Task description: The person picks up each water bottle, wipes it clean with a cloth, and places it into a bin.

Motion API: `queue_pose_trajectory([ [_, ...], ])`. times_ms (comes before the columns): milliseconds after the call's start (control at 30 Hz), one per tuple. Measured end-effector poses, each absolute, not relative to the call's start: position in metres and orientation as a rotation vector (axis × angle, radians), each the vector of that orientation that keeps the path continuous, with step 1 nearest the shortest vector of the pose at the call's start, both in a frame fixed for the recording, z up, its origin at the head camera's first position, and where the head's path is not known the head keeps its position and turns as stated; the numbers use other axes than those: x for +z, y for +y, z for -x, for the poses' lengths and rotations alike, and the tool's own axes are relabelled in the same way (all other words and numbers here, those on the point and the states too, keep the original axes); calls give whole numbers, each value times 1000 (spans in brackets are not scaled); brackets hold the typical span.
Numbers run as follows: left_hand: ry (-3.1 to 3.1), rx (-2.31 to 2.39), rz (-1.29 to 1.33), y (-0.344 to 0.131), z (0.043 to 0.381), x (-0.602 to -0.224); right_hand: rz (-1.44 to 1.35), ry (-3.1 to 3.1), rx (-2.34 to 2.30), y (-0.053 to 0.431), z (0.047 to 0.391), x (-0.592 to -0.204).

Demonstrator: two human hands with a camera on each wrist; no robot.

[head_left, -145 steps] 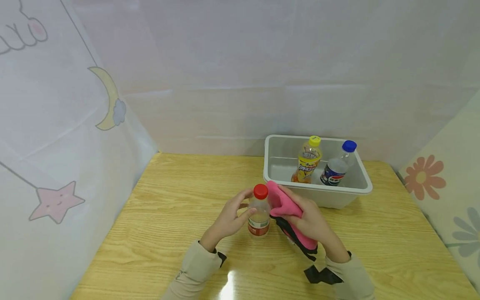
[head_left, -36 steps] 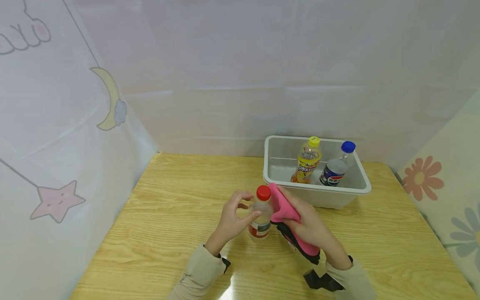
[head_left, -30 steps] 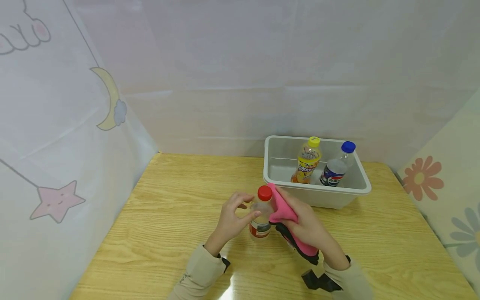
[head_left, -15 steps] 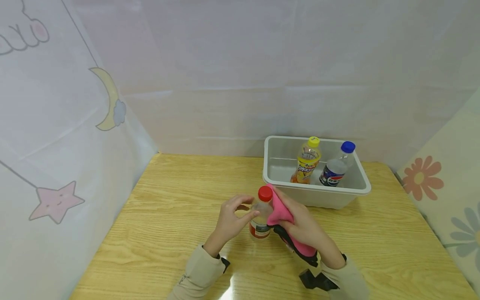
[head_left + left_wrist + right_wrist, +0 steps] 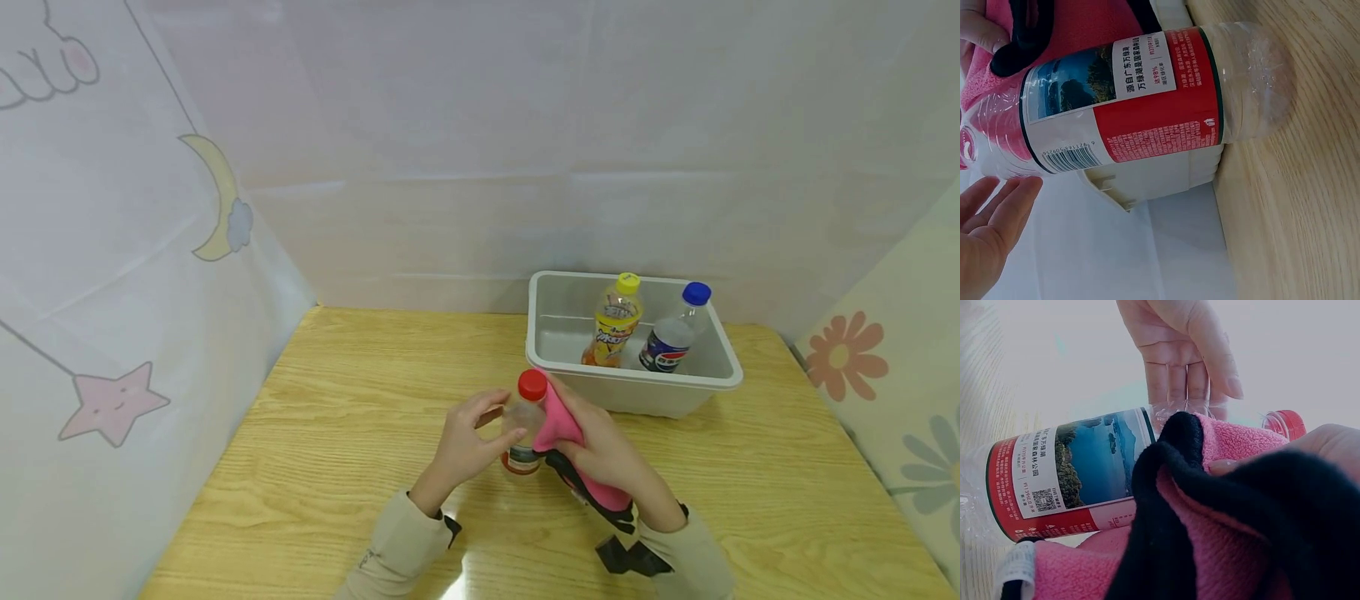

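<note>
A clear plastic bottle (image 5: 522,425) with a red cap and a red and white label stands upright near the middle of the table. My left hand (image 5: 463,442) holds its upper part from the left, thumb at the front and fingers towards the back. From the other side, my right hand (image 5: 603,446) grips a pink cloth (image 5: 561,425) with black edging and presses it to the bottle's shoulder. In the right wrist view the folded cloth (image 5: 1235,550) covers part of the label. The left wrist view shows the left fingertips (image 5: 1025,187) at the bottle's shoulder.
Behind the right hand is a light grey plastic bin (image 5: 555,333). Inside it lean a yellow-capped bottle (image 5: 615,329) and a blue-capped Pepsi bottle (image 5: 670,342). The wooden table (image 5: 352,392) meets a pale curtain (image 5: 450,233) at the back.
The label shows a different side than at the earliest frame, so the bottle has turned. The cloth and right hand have shifted slightly left; the left thumb has come further over the bottle.
</note>
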State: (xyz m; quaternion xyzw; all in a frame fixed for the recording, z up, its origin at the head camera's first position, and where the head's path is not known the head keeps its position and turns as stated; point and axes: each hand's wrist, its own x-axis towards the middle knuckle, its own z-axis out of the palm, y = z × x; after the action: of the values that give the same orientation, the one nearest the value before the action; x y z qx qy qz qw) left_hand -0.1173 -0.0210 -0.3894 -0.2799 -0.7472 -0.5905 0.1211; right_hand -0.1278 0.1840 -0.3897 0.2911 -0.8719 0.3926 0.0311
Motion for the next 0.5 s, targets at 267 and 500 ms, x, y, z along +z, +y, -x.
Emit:
queue_pose_trajectory([
  [267, -2192, -1682, 812, -17, 119, -392, -896, -2698, 1237, 186, 131, -392],
  [500, -2242, -1697, 786, -14, 119, -390, -873, -2736, 1351, 190, 136, -402],
])
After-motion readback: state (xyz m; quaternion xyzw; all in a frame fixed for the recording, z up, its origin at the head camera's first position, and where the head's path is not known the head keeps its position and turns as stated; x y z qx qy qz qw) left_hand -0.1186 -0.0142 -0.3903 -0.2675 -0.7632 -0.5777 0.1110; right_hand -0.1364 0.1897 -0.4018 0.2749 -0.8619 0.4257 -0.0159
